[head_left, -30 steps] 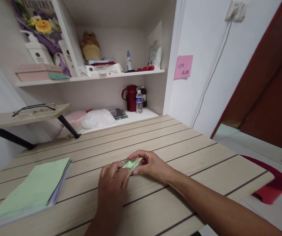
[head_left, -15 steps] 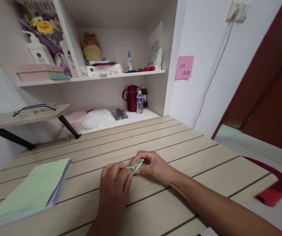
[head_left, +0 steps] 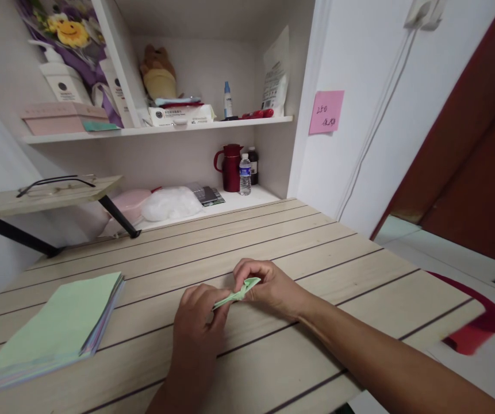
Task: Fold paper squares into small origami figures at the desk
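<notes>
A small piece of folded light-green paper [head_left: 239,292] is pinched between my two hands, just over the wooden table [head_left: 165,276]. My left hand [head_left: 199,319] grips its left end between thumb and fingers. At the other end, my right hand [head_left: 267,287] holds it with thumb and index finger; part of the paper is hidden behind the fingers. To the left lies a stack of coloured paper [head_left: 57,328] with a light-green sheet on top.
A small raised shelf [head_left: 100,190] bearing eyeglasses [head_left: 57,183] stands at the table's left. Along the back are a plastic-wrapped white bundle [head_left: 172,203], a red jug [head_left: 231,168] and a water bottle [head_left: 245,174]. A red stool [head_left: 471,322] is beyond the right edge.
My left hand has shifted its grip, and more of the folded paper's left end shows between the hands. The paper lies flatter and more stretched out. The camera view has moved slightly.
</notes>
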`<move>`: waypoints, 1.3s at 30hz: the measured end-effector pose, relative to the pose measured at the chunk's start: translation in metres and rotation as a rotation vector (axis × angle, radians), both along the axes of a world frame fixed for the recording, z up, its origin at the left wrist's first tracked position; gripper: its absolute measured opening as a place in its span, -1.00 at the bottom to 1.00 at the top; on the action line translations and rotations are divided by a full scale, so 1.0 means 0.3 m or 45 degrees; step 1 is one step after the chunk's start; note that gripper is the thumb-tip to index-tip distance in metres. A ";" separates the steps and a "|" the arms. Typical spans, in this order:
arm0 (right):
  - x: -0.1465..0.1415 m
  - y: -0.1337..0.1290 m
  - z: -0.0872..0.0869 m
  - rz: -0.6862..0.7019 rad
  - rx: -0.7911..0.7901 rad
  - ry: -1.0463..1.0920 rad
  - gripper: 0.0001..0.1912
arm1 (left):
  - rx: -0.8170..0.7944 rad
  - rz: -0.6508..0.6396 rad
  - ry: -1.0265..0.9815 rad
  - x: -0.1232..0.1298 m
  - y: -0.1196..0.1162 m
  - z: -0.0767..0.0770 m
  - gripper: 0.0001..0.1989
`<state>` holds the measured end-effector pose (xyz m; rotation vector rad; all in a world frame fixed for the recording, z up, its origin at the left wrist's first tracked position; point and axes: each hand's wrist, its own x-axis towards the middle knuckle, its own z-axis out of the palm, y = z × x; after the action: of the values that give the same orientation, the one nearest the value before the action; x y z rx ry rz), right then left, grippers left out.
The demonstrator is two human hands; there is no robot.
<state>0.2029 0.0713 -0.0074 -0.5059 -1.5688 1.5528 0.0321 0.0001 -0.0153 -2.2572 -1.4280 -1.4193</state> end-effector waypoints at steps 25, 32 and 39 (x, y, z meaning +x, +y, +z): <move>0.031 -0.001 0.026 -0.255 0.577 -0.165 -0.81 | 0.493 0.165 0.313 0.009 -0.028 0.029 -0.79; 0.034 0.007 0.018 -0.293 0.499 -0.241 -0.86 | 0.013 0.094 0.133 -0.006 -0.002 0.008 -0.85; 0.024 0.008 0.009 -0.267 0.449 -0.264 -0.96 | -0.161 0.068 -0.165 0.004 0.020 -0.008 -0.87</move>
<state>0.2100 0.0738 -0.0046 -0.6228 -1.8346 1.0637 0.0332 0.0062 -0.0176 -2.2167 -1.6483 -1.5253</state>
